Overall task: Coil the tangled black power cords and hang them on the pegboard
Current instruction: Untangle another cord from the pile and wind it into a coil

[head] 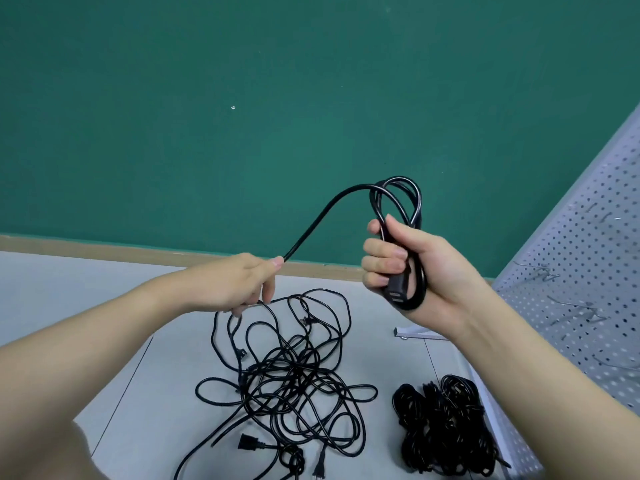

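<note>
Cord work in full swing: the right hand has its fingers curled tight round a small coil of black power cord, a few loops standing up out of the fist and a connector end tucked low in the palm. From the coil's top a free run of cord arcs down to the left hand, which pinches it between thumb and fingers.

Below the coil, on the grey floor, sprawls the tangled pile; just right of that pile sits a denser bundle, possibly already coiled, though the view is too dark to be sure. Right of the coil leans the white pegboard, wire hooks waiting.

This cord looks light, springy, smooth-jacketed, holding its curve, so loops will likely want to spring open. Best hold, probably: clamp all loops together at one crossing, and let the left hand slide rather than squeeze, feeding slack from the pile.
</note>
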